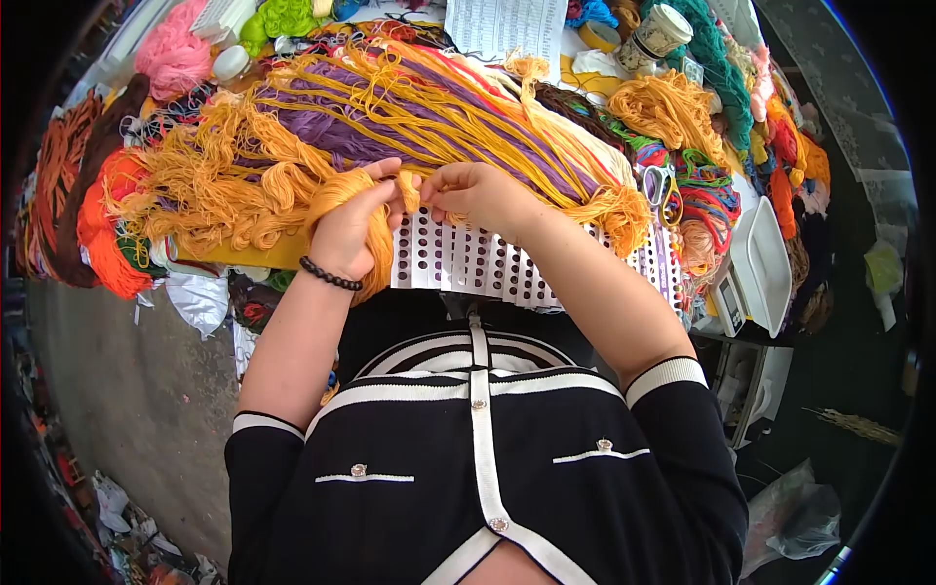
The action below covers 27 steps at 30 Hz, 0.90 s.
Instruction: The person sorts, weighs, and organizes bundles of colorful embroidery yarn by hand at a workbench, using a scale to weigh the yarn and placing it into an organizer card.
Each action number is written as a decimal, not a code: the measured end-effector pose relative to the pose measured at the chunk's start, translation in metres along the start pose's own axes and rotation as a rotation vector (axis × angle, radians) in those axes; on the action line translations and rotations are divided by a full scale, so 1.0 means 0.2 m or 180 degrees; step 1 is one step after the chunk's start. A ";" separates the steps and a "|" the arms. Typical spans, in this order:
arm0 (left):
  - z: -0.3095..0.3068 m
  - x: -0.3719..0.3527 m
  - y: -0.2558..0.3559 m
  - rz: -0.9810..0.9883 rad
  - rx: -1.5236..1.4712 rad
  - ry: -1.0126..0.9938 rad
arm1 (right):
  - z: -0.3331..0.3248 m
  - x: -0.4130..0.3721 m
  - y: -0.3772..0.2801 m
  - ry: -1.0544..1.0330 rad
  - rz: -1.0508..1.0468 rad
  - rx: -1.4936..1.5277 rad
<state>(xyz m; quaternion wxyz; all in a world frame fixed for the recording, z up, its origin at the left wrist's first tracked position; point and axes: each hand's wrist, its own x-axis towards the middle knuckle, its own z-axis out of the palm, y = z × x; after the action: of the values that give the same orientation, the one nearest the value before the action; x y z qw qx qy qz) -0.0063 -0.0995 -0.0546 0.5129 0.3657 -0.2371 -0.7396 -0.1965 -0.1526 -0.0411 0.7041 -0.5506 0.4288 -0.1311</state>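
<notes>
A thick skein of golden-orange yarn (pixel 336 200) hangs over my left hand (pixel 363 229), running between thumb and fingers and down past the wrist with the dark bead bracelet. My left fingers are closed round it. From there a short looped end of the yarn (pixel 409 192) stands up between the two hands. My right hand (pixel 478 198) comes in from the right, its thumb and fingers pinched together at that end; the fingertips partly hide what they grip. Below both hands lie white cards with rows of punched holes (pixel 468 258), at the table's near edge.
Purple and mustard yarn (pixel 390 112) covers the table's middle, with a tangled orange heap (pixel 219 175) at left. Scissors (pixel 663 190) lie on the right, near a white scale tray (pixel 762 268). At the back are a printed sheet (pixel 507 29) and a patterned cup (pixel 658 37).
</notes>
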 end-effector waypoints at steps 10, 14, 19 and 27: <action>0.01 0.00 -0.09 0.0594 0.1909 -0.0074 | -0.05 0.01 -0.01 -0.0008 0.0673 0.0612; -0.09 -0.14 0.11 0.0562 0.0280 0.0513 | -0.02 -0.01 -0.05 0.0204 0.0732 0.0207; -0.42 -0.37 0.35 0.1596 -0.0475 0.0453 | -0.01 0.01 -0.02 0.0360 0.0661 0.0277; -0.10 -0.21 0.06 0.0941 0.1360 0.0329 | 0.04 0.00 -0.08 -0.0244 0.0411 0.1188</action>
<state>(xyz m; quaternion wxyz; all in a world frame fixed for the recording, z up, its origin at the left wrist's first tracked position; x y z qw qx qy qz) 0.0259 -0.0646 -0.0455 0.5380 0.4643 -0.4123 -0.5701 -0.1859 -0.1524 -0.0266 0.8167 -0.3864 0.4044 -0.1418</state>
